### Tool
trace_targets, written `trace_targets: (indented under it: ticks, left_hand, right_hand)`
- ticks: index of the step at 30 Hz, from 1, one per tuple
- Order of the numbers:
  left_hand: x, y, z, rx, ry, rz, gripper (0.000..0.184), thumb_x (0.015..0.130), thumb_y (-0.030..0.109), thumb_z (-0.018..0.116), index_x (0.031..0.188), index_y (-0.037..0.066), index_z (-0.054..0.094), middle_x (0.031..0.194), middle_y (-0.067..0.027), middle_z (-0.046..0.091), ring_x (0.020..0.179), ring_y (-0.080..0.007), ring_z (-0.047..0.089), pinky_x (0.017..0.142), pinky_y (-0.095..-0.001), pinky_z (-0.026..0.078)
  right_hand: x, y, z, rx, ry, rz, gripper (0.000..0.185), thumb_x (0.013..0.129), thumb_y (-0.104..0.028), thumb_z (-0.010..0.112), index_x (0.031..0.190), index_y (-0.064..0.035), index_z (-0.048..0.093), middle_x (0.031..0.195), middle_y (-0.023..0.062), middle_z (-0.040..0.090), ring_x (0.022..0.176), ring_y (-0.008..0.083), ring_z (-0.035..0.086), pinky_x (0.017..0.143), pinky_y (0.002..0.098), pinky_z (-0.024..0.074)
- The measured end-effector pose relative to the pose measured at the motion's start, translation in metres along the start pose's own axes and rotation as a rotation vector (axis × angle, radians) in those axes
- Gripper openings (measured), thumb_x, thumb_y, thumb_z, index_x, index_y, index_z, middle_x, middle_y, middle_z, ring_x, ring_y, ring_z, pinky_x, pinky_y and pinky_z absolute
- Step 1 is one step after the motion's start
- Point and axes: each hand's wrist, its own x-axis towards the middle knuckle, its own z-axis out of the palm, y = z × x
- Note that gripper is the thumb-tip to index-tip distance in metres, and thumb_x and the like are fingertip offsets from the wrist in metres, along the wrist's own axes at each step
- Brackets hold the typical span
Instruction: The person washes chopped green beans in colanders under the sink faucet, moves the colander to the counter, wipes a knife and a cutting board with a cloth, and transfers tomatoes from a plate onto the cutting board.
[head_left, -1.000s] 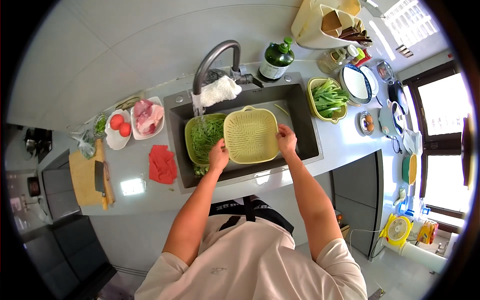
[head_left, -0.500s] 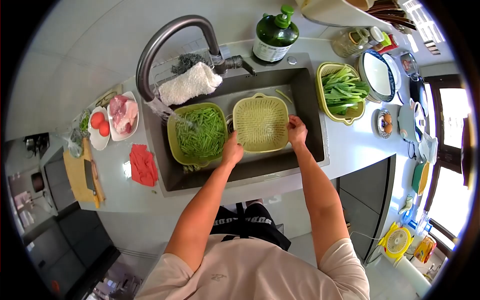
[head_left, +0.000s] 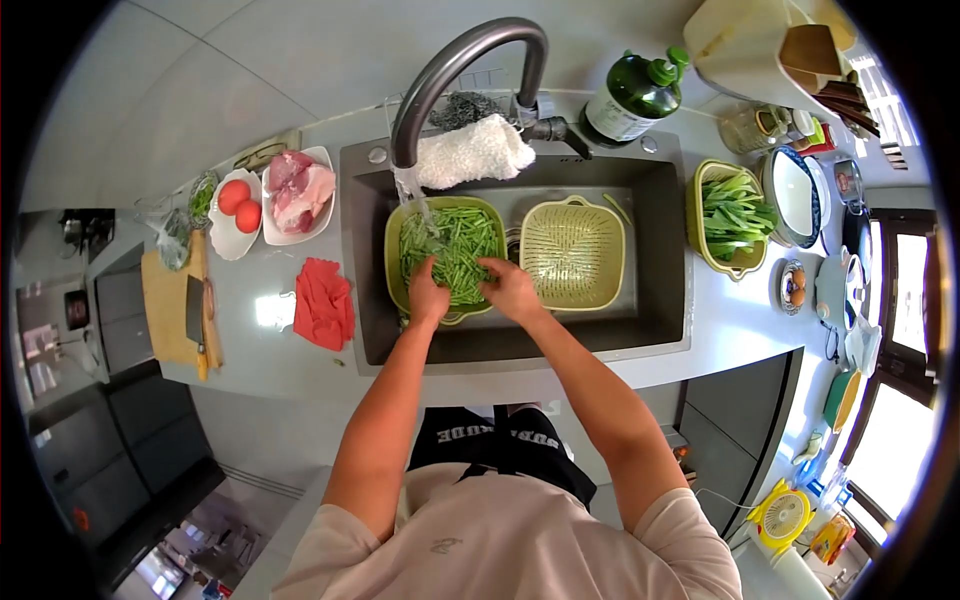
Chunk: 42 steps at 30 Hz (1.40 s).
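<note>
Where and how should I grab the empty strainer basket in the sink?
Probably by the rim of the strainer basket, left and right, from above: it sits upright, mouth up, with gaps to the sink wall on its right and the greens' basket on its left.

A single view is taken from the wearer's head, facing forward and steeply down over a sink (head_left: 655, 262).

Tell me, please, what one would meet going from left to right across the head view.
Pale wooden cutting board, two red tomatoes, pink raw meat, yellow-green basket of cut green stems, yellow-green slotted colander, yellow-green basket of leafy greens, brown eggs, light blue pot.
</note>
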Motion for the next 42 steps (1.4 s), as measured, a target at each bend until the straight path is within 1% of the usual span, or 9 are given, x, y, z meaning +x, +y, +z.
trace_targets:
  ticks: [5, 8, 13, 19, 23, 25, 29, 36, 42]
  left_hand:
    - [0.027, 0.007, -0.018, -0.113, -0.190, -0.263, 0.102, 0.077, 0.003, 0.083, 0.160, 0.027, 0.030, 0.166, -0.0255, 0.009, 0.148, -0.0471, 0.029, 0.111, -0.0480, 0.045]
    - [0.034, -0.009, -0.008, 0.021, -0.238, -0.087, 0.099, 0.077, 0.006, 0.085, 0.159, 0.026, 0.034, 0.165, -0.0258, 0.012, 0.147, -0.0465, 0.029, 0.111, -0.0489, 0.044]
    - [0.043, 0.003, -0.037, -0.409, -0.207, -0.163, 0.046, 0.090, 0.000, 0.071, 0.134, 0.010, 0.063, 0.129, -0.0195, 0.063, 0.089, -0.0279, 0.073, 0.059, -0.0382, 0.061]
    - [0.057, -0.018, -0.048, -0.616, -0.237, -0.196, 0.070, 0.078, -0.007, 0.062, 0.144, 0.016, 0.056, 0.152, -0.0182, 0.046, 0.136, -0.0331, 0.049, 0.110, -0.0363, 0.041]
    - [0.055, -0.005, -0.033, -0.655, -0.227, -0.339, 0.069, 0.090, 0.023, 0.073, 0.153, 0.019, 0.046, 0.162, -0.0206, 0.030, 0.151, -0.0348, 0.029, 0.120, -0.0412, 0.030]
    - [0.059, -0.003, -0.020, -0.364, -0.121, -0.224, 0.061, 0.098, 0.039, 0.070, 0.150, 0.017, 0.049, 0.153, -0.0187, 0.044, 0.137, -0.0343, 0.047, 0.107, -0.0460, 0.047]
    - [0.075, -0.022, -0.019, -0.863, -0.323, -0.378, 0.024, 0.106, 0.016, 0.056, 0.128, 0.007, 0.061, 0.119, -0.0086, 0.062, 0.092, -0.0171, 0.061, 0.057, -0.0330, 0.060]
    - [0.068, -0.024, -0.043, -0.613, -0.260, -0.198, 0.037, 0.105, 0.010, 0.053, 0.142, 0.010, 0.057, 0.151, -0.0147, 0.049, 0.137, -0.0294, 0.048, 0.110, -0.0371, 0.042]
    - [0.089, 0.009, -0.026, -0.662, -0.191, -0.225, 0.049, 0.104, 0.020, 0.058, 0.151, 0.015, 0.048, 0.147, -0.0150, 0.054, 0.134, -0.0285, 0.052, 0.107, -0.0364, 0.042]
  right_hand:
    - [0.037, 0.013, 0.074, -0.259, 0.001, 0.109, 0.108, 0.075, -0.014, 0.083, 0.162, -0.0216, 0.020, 0.158, 0.0378, 0.017, 0.140, 0.0522, 0.036, 0.114, 0.0492, 0.0405]
    - [0.055, 0.018, 0.098, -0.197, -0.085, 0.285, 0.106, 0.076, -0.017, 0.083, 0.162, -0.0214, 0.020, 0.157, 0.0370, 0.022, 0.140, 0.0517, 0.036, 0.113, 0.0489, 0.0412]
    - [0.068, 0.029, 0.088, -0.059, 0.095, 0.099, 0.054, 0.090, -0.009, 0.069, 0.142, -0.0166, 0.054, 0.133, 0.0272, 0.059, 0.119, 0.0445, 0.060, 0.100, 0.0484, 0.0508]
    - [0.058, 0.012, 0.055, -0.030, 0.135, -0.134, 0.066, 0.090, -0.005, 0.066, 0.150, -0.0219, 0.047, 0.150, 0.0279, 0.045, 0.137, 0.0456, 0.044, 0.111, 0.0468, 0.0425]
    - [0.059, 0.011, 0.077, -0.019, 0.093, 0.142, 0.076, 0.093, -0.020, 0.071, 0.159, -0.0261, 0.033, 0.160, 0.0309, 0.028, 0.147, 0.0472, 0.032, 0.118, 0.0458, 0.0350]
    - [0.072, 0.018, 0.096, 0.025, 0.101, 0.245, 0.068, 0.095, -0.033, 0.071, 0.155, -0.0226, 0.041, 0.161, 0.0278, 0.031, 0.145, 0.0431, 0.037, 0.113, 0.0447, 0.0403]
    - [0.086, 0.038, 0.104, 0.570, 0.071, 0.389, 0.039, 0.096, -0.022, 0.069, 0.134, -0.0138, 0.066, 0.151, 0.0176, 0.050, 0.133, 0.0299, 0.051, 0.105, 0.0395, 0.0445]
    - [0.060, 0.004, 0.056, 0.263, 0.071, -0.009, 0.060, 0.079, 0.012, 0.060, 0.130, -0.0175, 0.070, 0.157, 0.0174, 0.041, 0.144, 0.0323, 0.042, 0.110, 0.0390, 0.0439]
    - [0.101, 0.017, 0.088, 0.179, 0.087, 0.329, 0.078, 0.098, -0.049, 0.064, 0.161, -0.0228, 0.027, 0.157, 0.0307, 0.035, 0.141, 0.0434, 0.043, 0.113, 0.0432, 0.0413]
